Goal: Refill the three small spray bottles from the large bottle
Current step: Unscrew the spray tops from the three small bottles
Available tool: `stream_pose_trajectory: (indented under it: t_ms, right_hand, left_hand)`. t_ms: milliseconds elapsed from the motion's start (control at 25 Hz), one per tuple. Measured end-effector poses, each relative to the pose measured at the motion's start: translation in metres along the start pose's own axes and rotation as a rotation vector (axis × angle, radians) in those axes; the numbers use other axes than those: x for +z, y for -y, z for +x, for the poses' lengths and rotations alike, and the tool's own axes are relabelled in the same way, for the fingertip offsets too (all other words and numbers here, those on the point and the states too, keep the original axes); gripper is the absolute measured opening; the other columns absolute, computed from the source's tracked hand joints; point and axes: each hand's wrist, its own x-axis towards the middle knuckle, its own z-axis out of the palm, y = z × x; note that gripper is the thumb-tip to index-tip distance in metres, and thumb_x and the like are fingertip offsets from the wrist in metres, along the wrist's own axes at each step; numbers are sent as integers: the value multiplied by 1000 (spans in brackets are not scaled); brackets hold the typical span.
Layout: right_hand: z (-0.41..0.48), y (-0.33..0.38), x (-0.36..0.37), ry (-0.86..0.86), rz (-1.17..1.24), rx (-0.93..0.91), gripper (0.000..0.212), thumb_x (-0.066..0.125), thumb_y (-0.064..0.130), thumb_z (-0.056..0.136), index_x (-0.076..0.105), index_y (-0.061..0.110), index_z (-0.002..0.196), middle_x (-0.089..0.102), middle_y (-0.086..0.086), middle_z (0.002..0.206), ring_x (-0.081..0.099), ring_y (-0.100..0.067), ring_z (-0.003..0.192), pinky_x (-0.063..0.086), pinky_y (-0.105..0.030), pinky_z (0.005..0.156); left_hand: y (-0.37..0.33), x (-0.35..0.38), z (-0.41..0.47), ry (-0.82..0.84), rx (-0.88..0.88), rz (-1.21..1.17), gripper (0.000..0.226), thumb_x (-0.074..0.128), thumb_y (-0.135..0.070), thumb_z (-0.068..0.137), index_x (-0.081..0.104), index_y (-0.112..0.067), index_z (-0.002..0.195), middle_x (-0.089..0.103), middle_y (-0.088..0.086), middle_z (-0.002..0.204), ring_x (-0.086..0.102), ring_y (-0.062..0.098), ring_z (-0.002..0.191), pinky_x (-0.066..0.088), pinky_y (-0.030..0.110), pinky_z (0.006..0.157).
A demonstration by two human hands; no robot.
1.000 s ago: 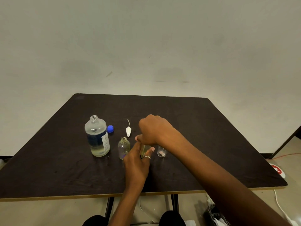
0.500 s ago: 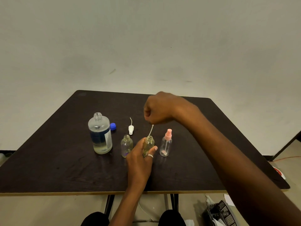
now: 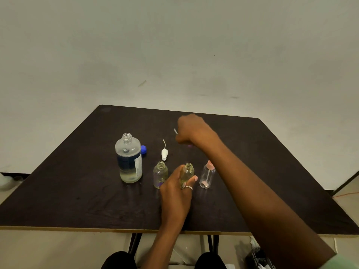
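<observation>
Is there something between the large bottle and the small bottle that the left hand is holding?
Yes. Another open small bottle stands on the table, right between the large bottle and the held bottle in the left hand. A white spray head lies farther back, out of that line.

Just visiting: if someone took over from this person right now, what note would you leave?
Left hand grips the middle small clear bottle, open, on the dark table. Right hand, raised, holds a spray head; only its thin white tube shows.
Large clear blue-labelled bottle open, blue cap behind it. Left small clear bottle open, white spray head lying beyond it. Right small bottle has its pink top on.
Done: large and two small bottles opened.
Left: open that one, fill all three, refit heads.
</observation>
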Motion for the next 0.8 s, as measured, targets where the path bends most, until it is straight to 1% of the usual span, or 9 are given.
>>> stream_pose_trajectory:
  t_ms: [40, 120, 200, 240, 280, 360, 440, 720, 800]
  right_hand:
    - [8, 0, 13, 18, 33, 39, 22, 61, 7, 75, 48, 11, 59, 59, -9, 71, 65, -29, 73, 57, -35, 67]
    - [22, -1, 36, 51, 61, 112, 18, 61, 6, 77, 49, 10, 63, 67, -12, 85, 69, -29, 82, 59, -39, 75]
    - [34, -2, 55, 70, 60, 152, 8, 61, 7, 79, 57, 7, 73, 69, -13, 92, 69, -28, 85, 58, -38, 77]
    - [39, -3, 62, 72, 66, 160, 2, 61, 8, 81, 61, 6, 81, 69, -14, 94, 69, -28, 86, 58, -38, 77]
    - [43, -4, 67, 74, 77, 174, 9, 60, 10, 83, 64, 6, 90, 69, -14, 96, 68, -28, 87, 58, -38, 78]
    - [49, -7, 75, 84, 89, 192, 16, 59, 12, 85, 64, 5, 99, 68, -14, 98, 68, -28, 89, 57, -38, 80]
    - [52, -8, 79, 105, 105, 212, 16, 58, 13, 87, 63, 5, 100, 67, -15, 100, 68, -28, 90, 57, -39, 82]
    - [54, -13, 89, 163, 129, 241, 23, 58, 16, 90, 62, 6, 110, 66, -15, 108, 67, -27, 96, 56, -39, 86]
    - [55, -14, 89, 167, 128, 236, 24, 59, 18, 89, 62, 7, 111, 66, -14, 107, 67, -27, 96, 56, -39, 86]
  left_hand:
    - [-1, -1, 0, 7, -4, -1, 44, 77, -27, 83, 65, -20, 125, 71, -9, 107, 65, -1, 98, 52, 18, 89]
    - [-1, -1, 1, 23, -8, -9, 43, 76, -27, 84, 65, -21, 125, 71, -10, 110, 63, -3, 100, 50, 16, 91]
    - [-2, -2, 0, 26, -7, 11, 43, 75, -28, 85, 64, -22, 126, 68, -13, 114, 59, -8, 101, 43, 4, 90]
    - [-2, -3, 0, 26, -9, 23, 43, 74, -28, 85, 63, -23, 126, 66, -14, 115, 56, -11, 101, 38, -1, 89]
    - [-3, -3, -1, 26, -11, 23, 43, 74, -28, 86, 63, -24, 127, 64, -17, 115, 54, -13, 101, 37, -2, 88]
    - [-4, -3, -1, 26, -7, 3, 42, 73, -28, 86, 62, -27, 127, 61, -20, 114, 54, -15, 101, 42, 4, 91]
    - [-5, -5, -1, 28, 0, 2, 42, 73, -28, 87, 61, -27, 127, 60, -22, 114, 57, -12, 103, 46, 9, 92]
    - [-7, -6, -2, 22, 7, -12, 42, 74, -26, 86, 62, -27, 126, 65, -21, 111, 57, -17, 100, 45, 5, 87]
    - [-7, -6, -1, 26, 6, -14, 42, 74, -27, 86, 63, -25, 127, 66, -18, 114, 58, -14, 102, 46, 7, 88]
